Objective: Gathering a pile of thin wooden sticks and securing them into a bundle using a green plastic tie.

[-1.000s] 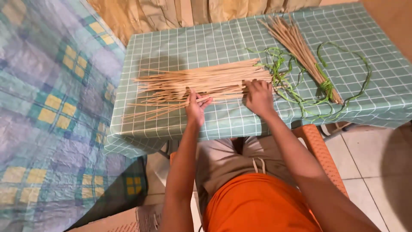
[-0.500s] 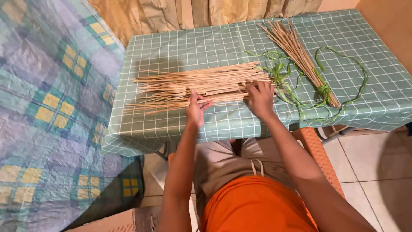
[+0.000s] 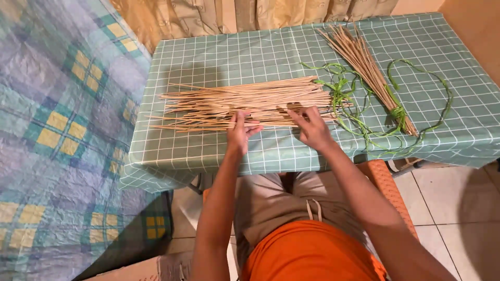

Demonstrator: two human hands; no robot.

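Sticks (image 3: 245,101) lie loose under my left hand (image 3: 239,130) and right hand (image 3: 312,127), fingers spread flat, unclenched; a careless sweep could roll some off the table's (image 3: 219,57) near edge.

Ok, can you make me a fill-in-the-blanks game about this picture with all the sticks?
1. Both hands, the left hand and the right hand, rest on a loose pile of thin wooden ____.
2. The tablecloth is pale green with a white ____ pattern.
3. The second stick bundle is tied with a ____ strip.
4. The person sits on an ____ chair.

Missing words: sticks; grid; green; orange
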